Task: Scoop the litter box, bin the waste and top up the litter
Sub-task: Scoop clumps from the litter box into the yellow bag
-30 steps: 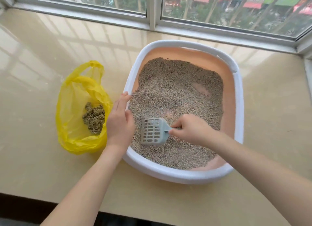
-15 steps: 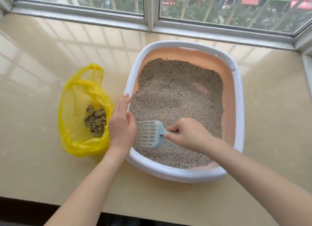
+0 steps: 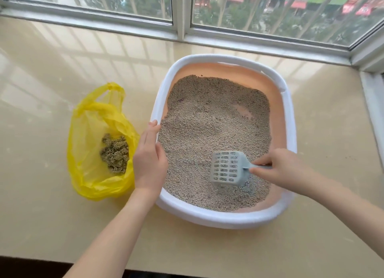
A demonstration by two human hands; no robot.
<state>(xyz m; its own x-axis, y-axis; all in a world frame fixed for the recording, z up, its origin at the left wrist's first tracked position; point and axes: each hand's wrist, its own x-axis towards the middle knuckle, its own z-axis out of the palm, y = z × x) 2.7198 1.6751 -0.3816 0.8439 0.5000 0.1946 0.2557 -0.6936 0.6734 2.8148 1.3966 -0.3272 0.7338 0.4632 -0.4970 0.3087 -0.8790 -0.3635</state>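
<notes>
We see the right hand (image 3: 278, 169) gripping the handle of the grey slotted scoop (image 3: 228, 167), whose head sits low in the near right part of the litter (image 3: 207, 128) inside the white-rimmed litter box (image 3: 289, 119). The left hand (image 3: 148, 157) rests with straight fingers over the box's left rim, holding nothing. Just left of the box on the beige ledge (image 3: 52, 215) by the window (image 3: 270, 9), a yellow bag (image 3: 87, 153) lies open with a clump of waste (image 3: 115, 153) inside.

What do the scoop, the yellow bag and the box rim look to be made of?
Scoop: rigid moulded plastic, matte grey-blue, with slots through its blade. Yellow bag: thin plastic film, glossy, crinkled and translucent. Litter box rim: smooth white plastic, apparently a separate frame over a peach tray; I can't confirm that.
</notes>
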